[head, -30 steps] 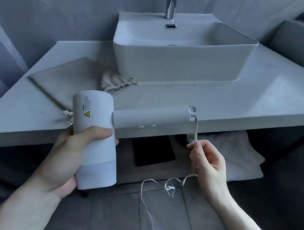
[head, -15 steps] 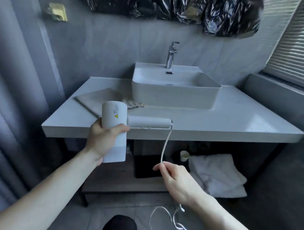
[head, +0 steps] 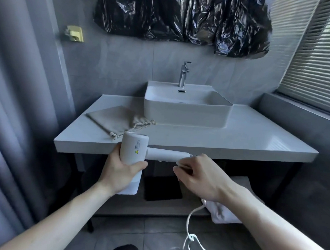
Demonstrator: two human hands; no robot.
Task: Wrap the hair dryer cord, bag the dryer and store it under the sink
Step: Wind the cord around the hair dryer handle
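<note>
A white hair dryer (head: 133, 149) is held in front of the counter's front edge, barrel upright, handle (head: 166, 155) pointing right. My left hand (head: 122, 171) grips the barrel from below. My right hand (head: 197, 176) pinches the white cord (head: 190, 221) right at the end of the handle; the cord hangs down from under that hand and loops near the floor. A beige drawstring bag (head: 115, 118) lies flat on the counter to the left of the sink (head: 186, 111).
The grey counter (head: 226, 139) carries a white basin with a chrome tap (head: 183, 74). Below it runs a low shelf with a black box (head: 161, 187) and folded white towels (head: 224, 214). Black plastic covers the wall above. Blinds hang at the right, a curtain at the left.
My right hand has moved up from the hanging cord to the handle's end, carrying the cord with it. The view has pulled back and tilted up from the close-up a second ago.
</note>
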